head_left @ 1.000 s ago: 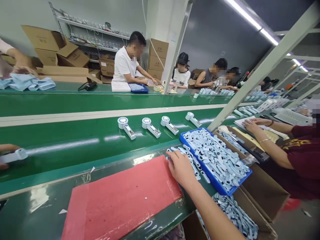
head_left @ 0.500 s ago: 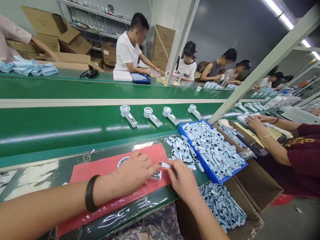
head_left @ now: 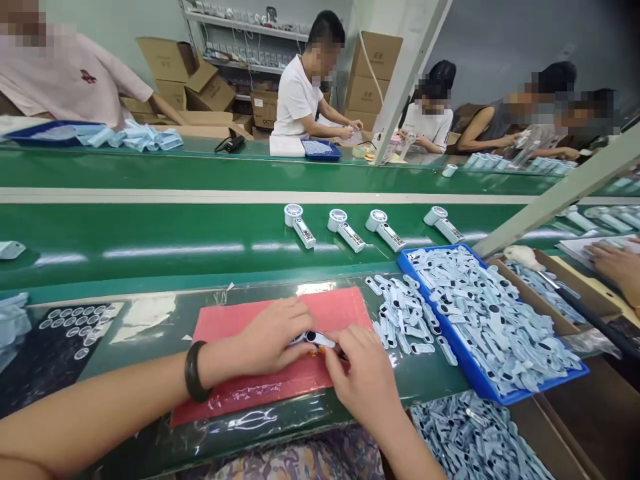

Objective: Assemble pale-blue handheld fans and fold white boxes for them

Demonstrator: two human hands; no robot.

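My left hand (head_left: 273,337), with a dark bangle at the wrist, is closed round a handheld fan over the red mat (head_left: 225,327); the hand hides most of the fan. My right hand (head_left: 367,377) pinches a small light blue plastic cover (head_left: 320,340) with a black oval at one end. The cover lies against the fan's handle between both hands, and I cannot tell whether it is seated. Right of the mat is a loose pile of like covers (head_left: 403,313), next to a blue tray (head_left: 453,343) heaped with more.
Several handheld fans (head_left: 345,230) lie on the green conveyor (head_left: 150,233) ahead. A cardboard box of covers (head_left: 475,433) stands below the tray at right. A slanted metal post (head_left: 540,213) crosses the right side. Co-workers (head_left: 305,93) sit across the belt.
The view has swung left. My hands have come closer together, and the cover has moved from beside the fan onto its handle. The handle, partly visible before, is now mostly hidden.
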